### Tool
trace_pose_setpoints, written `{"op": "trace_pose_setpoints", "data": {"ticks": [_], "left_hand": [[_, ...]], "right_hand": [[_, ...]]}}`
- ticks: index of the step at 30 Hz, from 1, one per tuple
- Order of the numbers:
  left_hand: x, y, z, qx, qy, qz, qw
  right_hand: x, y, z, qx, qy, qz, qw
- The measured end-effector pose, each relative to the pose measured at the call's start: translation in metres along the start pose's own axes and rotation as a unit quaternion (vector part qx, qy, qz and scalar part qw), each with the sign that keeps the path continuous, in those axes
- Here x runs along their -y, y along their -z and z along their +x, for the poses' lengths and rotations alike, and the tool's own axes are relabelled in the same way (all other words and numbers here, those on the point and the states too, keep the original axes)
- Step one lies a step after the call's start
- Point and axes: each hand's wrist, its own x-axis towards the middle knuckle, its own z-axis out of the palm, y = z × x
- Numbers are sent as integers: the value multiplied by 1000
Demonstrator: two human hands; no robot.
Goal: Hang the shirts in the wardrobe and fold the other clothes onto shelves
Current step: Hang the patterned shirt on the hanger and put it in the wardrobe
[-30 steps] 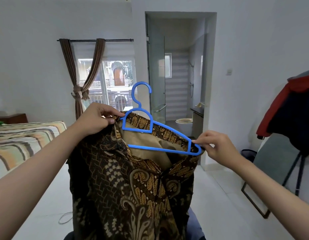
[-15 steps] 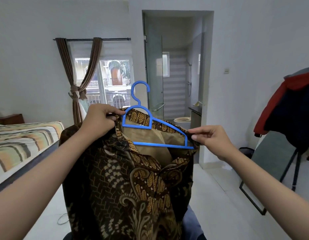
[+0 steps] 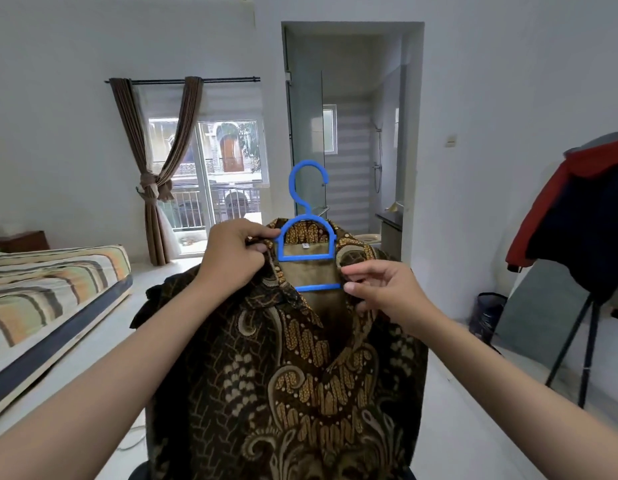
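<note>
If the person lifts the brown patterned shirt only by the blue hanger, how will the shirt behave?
The shirt looks soft and floppy: it drapes in folds, so it will likely sag and sway. The blue hanger looks thin and smooth, so a shoulder may slip off. The left hand and right hand pinch the fabric near the collar.

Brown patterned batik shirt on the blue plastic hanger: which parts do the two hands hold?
Left hand pinches the brown patterned batik shirt at its collar's left side; right hand pinches the right side.

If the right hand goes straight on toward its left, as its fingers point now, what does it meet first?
Probably the blue hanger: the right hand already pinches the batik shirt by the hanger's lower bar.
</note>
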Motion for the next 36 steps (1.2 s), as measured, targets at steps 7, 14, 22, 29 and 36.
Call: {"op": "trace_pose_setpoints", "data": {"ticks": [7, 14, 22, 29, 36], "left_hand": [[-6, 7, -6, 32, 17, -53, 998], [-8, 16, -10, 64, -28, -96, 993], [-10, 38, -14, 139, 9, -136, 981], [-18, 22, -23, 34, 25, 14, 999], [-23, 17, -28, 4, 39, 92, 995]], "right_hand": [[20, 3, 15, -110, 201, -221, 948], [43, 0, 32, -93, 333, -380, 858], [57, -2, 31, -55, 265, -290, 918], [55, -12, 33, -39, 252, -286, 924], [52, -17, 34, -46, 250, -293, 922]]}}
